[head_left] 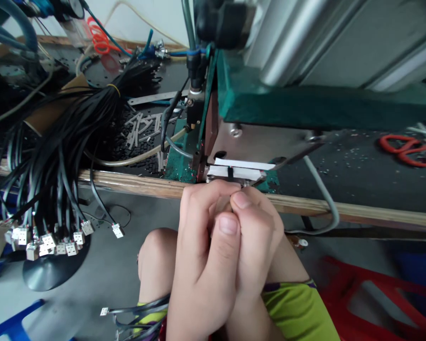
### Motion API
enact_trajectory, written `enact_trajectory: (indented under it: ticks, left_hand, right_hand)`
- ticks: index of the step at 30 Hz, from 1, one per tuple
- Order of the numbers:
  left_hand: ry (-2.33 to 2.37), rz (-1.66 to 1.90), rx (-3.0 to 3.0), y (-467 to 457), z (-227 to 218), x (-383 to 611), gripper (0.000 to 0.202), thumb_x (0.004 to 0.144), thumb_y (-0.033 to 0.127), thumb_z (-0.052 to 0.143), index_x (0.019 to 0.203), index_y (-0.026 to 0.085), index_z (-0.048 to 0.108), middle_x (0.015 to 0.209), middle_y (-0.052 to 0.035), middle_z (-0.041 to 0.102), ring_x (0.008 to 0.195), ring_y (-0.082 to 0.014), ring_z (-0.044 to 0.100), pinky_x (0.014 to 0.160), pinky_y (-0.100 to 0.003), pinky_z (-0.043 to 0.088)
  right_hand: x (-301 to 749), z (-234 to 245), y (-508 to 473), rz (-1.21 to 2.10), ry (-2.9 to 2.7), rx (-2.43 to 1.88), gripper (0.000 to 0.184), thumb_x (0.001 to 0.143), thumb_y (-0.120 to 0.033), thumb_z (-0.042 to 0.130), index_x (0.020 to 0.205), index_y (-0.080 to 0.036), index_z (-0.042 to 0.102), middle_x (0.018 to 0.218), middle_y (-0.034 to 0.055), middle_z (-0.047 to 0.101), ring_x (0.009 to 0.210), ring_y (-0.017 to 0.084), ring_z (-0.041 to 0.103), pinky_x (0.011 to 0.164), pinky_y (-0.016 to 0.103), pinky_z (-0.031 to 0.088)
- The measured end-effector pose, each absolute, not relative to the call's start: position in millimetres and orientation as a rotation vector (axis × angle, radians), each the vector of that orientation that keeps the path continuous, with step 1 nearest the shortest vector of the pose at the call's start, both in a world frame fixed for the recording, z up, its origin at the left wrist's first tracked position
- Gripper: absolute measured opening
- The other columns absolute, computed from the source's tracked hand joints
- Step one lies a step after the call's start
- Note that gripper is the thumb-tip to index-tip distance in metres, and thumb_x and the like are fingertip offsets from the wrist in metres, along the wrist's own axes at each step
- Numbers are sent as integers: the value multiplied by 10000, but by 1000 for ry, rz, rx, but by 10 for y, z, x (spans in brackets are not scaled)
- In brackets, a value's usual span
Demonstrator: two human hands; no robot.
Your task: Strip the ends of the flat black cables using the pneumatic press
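My left hand (206, 251) and my right hand (255, 232) are pressed together in front of the press, fingers curled and thumbs side by side. Whatever they grip is hidden inside the fingers. Just beyond the fingertips, a short black strip, perhaps a cable end (230, 172), crosses the white-faced jaw (246, 173) of the press. The metal plate (259, 142) of the press stands over it, below a green frame (287, 104). To the left, a tied bundle of black cables (67, 128) hangs over the bench edge, with metal USB-type plugs (71, 248) at the ends.
Cut grey sleeve pieces (142, 130) and black scraps litter the dark bench (341, 175). Red-handled scissors (408, 149) lie at the right. More cables (138, 310) rest by my lap. A red stool (372, 298) and a blue stool (14, 327) stand below.
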State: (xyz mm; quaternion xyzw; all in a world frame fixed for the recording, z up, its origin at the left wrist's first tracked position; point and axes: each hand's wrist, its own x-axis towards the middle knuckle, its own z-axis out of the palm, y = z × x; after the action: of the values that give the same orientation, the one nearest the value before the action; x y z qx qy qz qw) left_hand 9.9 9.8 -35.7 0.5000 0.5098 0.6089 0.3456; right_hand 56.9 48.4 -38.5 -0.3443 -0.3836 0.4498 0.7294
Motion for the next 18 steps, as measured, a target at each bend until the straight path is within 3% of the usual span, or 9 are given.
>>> enact_trajectory:
  ticks: [5,12,18]
  left_hand:
    - [1137,1591,1465,95,-417,-11,211,1231,347,626,1403,390,740,1336,13,756,1298,-180,681,1131,-289,566]
    - [1104,1586,1541,-65,-339,-180,186,1200,423,676,1361,400,766,1354,7,738,1299,-169,719,1105,-260,603]
    - [1175,1505,1573,-175,-294,-247,183,1192,416,684,1362,435,748,1366,19,759,1286,-193,741,1102,-305,631]
  right_hand:
    - [564,-533,509,1006,-842,-608,495,1098,-283,685,699,-263,394,581,-85,398,471,123,294,551,305,485]
    - [633,-581,396,979,-994,-492,511,1101,-383,741,680,-239,490,612,-68,452,532,132,421,531,286,411]
    - [602,-527,281,969,-1006,-564,493,1077,-333,726,644,-241,511,584,-62,428,504,139,382,506,302,367]
